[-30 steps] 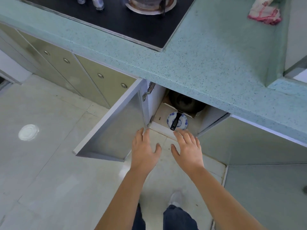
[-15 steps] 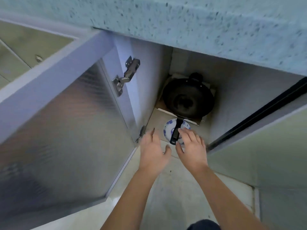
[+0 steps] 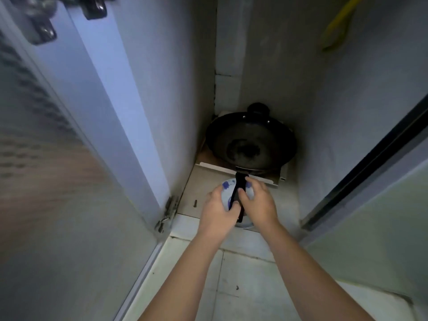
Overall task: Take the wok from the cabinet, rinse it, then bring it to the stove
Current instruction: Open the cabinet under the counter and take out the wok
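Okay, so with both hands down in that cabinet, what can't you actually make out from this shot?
All in the head view:
- Blue-and-white dish: mostly covered by both hands and the wok handle.
- Handle's near end: hidden between the left hand and right hand.
- Wok underside and what it rests on: hidden by the wok itself.
- Yellow item, top right: blurred, cut by the edge.
- Hinge, top left: blurred.
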The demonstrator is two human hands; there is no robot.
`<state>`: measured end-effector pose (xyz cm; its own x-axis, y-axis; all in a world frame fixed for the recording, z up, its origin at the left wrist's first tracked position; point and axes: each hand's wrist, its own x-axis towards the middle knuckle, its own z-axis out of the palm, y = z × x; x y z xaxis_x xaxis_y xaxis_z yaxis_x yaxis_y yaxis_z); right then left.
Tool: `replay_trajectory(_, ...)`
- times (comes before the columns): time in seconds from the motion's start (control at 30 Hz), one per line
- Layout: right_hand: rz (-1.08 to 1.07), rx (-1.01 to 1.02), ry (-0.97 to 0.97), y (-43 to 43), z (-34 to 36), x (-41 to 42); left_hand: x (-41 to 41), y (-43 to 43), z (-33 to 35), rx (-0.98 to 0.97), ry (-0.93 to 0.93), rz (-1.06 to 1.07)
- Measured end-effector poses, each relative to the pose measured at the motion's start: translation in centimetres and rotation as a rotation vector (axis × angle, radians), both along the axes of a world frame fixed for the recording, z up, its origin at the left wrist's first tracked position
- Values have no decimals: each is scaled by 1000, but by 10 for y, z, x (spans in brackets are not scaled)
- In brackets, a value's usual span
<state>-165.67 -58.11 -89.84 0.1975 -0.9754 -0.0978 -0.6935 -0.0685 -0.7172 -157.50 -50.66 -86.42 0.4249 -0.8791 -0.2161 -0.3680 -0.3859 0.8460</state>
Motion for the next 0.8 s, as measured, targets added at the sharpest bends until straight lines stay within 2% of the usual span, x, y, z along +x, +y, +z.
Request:
replay_trajectory(0.13, -79, 197, -226, -11, -9, 6, -8, -11, -22, -9, 186, 33)
replay_trajectory(0.33, -179, 363, -501, -23, -16, 11, -12, -26, -37, 11, 324, 34)
replay_trajectory(0.53, -211, 549, -638, -34, -22, 10, -11, -37, -48, -1, 369, 32)
replay_trajectory(0.8, -217, 622, -655, -46, -27, 18, -8, -44, -55, 22, 453, 61)
